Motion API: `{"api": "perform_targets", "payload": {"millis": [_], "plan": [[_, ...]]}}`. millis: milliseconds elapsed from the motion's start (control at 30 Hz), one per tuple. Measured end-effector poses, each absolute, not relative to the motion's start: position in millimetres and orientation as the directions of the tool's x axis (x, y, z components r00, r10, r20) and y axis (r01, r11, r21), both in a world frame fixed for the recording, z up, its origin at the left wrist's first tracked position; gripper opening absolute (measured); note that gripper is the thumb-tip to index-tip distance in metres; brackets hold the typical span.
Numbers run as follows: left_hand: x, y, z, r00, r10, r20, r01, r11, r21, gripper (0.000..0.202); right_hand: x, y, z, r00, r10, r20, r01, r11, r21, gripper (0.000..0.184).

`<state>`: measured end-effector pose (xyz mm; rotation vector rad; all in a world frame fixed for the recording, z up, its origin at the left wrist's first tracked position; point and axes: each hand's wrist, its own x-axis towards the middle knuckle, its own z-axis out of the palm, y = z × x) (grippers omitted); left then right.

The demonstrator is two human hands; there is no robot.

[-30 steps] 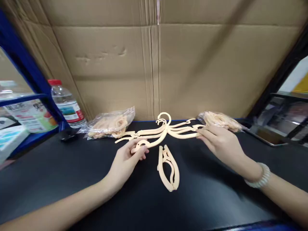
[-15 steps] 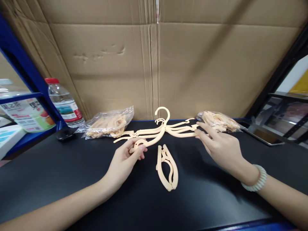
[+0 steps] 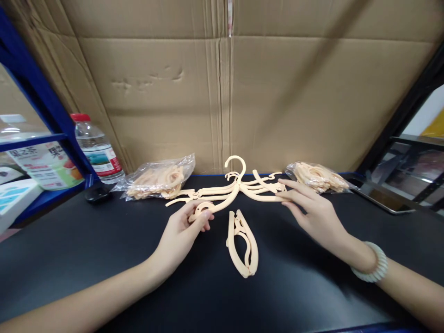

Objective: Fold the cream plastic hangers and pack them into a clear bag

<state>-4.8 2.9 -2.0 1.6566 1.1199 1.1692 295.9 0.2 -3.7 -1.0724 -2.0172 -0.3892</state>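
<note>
A pile of unfolded cream plastic hangers [image 3: 239,188] lies at the back of the black table [image 3: 104,259]. My left hand [image 3: 183,229] pinches the left end of one hanger, thumb and fingers closed on its round tip. My right hand [image 3: 314,212] rests with fingers stretched out, fingertips touching the right arms of the pile. A folded cream hanger [image 3: 243,243] lies alone between my hands, nearer to me. I wear a pale beaded bracelet [image 3: 373,268] on the right wrist.
Two clear bags of cream hangers lie at the back: a left bag [image 3: 157,178] and a right bag [image 3: 319,176]. A water bottle [image 3: 95,150] and cartons [image 3: 41,164] stand by a blue rack at left. Cardboard [image 3: 225,92] walls the back. A dark tray [image 3: 391,199] sits at right.
My right hand's fingers have shifted slightly left along the right arms of the hanger pile, and one arm there now sticks up. My left hand keeps its pinch.
</note>
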Motion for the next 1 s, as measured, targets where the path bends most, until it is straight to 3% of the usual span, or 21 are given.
{"api": "perform_targets", "payload": {"millis": [100, 200, 333, 700, 1000], "plan": [[-3.3, 1.8, -1.2, 0.166, 0.955, 0.247, 0.217, -0.279, 0.935, 0.028, 297.4, 3.2, -1.9, -0.206, 0.639, 0.741, 0.714, 0.616, -0.332, 0.014], [-2.6, 0.8, -0.6, 0.142, 0.96, 0.242, 0.197, -0.267, 0.943, 0.029, 301.2, 6.5, -1.1, -0.144, 0.737, 0.66, 0.584, 0.602, -0.544, 0.024], [-2.7, 0.6, -0.9, 0.092, 0.967, 0.237, 0.148, -0.248, 0.957, 0.027, 304.8, 10.3, 0.3, -0.132, 0.825, 0.55, 0.424, 0.548, -0.721, 0.025], [4.5, -7.9, 6.7, -0.012, 0.978, 0.21, -0.152, -0.209, 0.966, 0.026, 300.6, 9.7, -2.9, -0.104, 0.923, 0.371, 0.002, 0.373, -0.928, 0.029], [9.6, -15.3, 13.9, 0.192, 0.95, 0.248, -0.196, -0.21, 0.958, 0.017, 284.9, 4.3, -4.1, -0.047, 0.937, 0.346, -0.262, 0.322, -0.91, 0.011]]}}
